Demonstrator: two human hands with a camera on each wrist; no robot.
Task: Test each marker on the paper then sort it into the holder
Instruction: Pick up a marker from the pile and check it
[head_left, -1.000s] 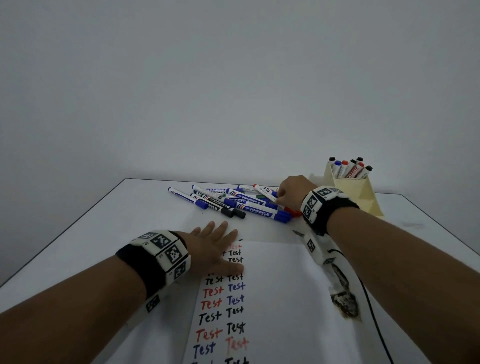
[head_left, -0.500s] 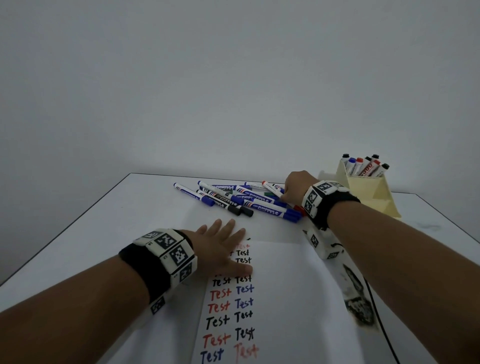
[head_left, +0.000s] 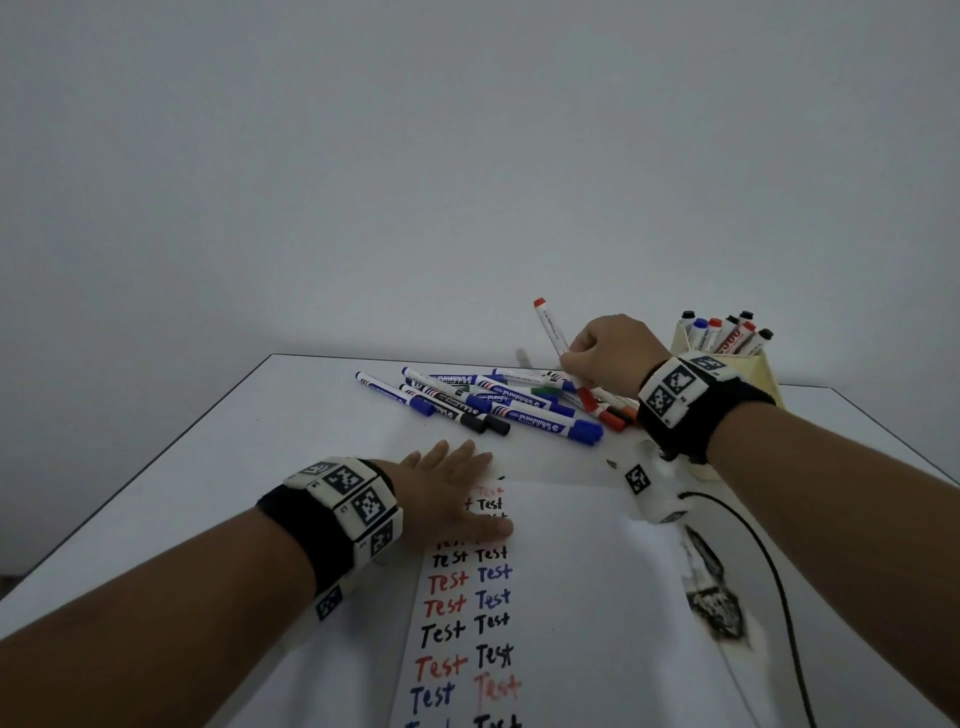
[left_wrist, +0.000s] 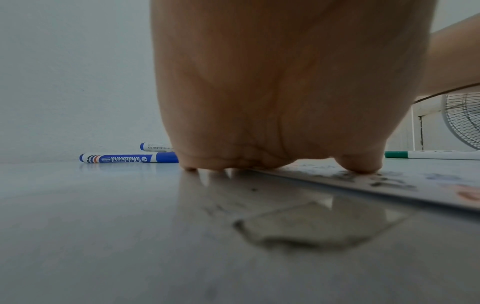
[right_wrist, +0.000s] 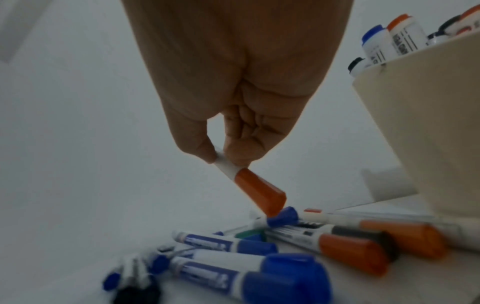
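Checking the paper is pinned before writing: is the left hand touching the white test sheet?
Touching. In the left wrist view the left hand has its thumb tip pressed on the white test sheet; the head view agrees.

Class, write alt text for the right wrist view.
A right hand pinches a white marker with a red cap, lifted cap-down over a pile of blue, red and black capped markers. A cream holder with markers stands at right.
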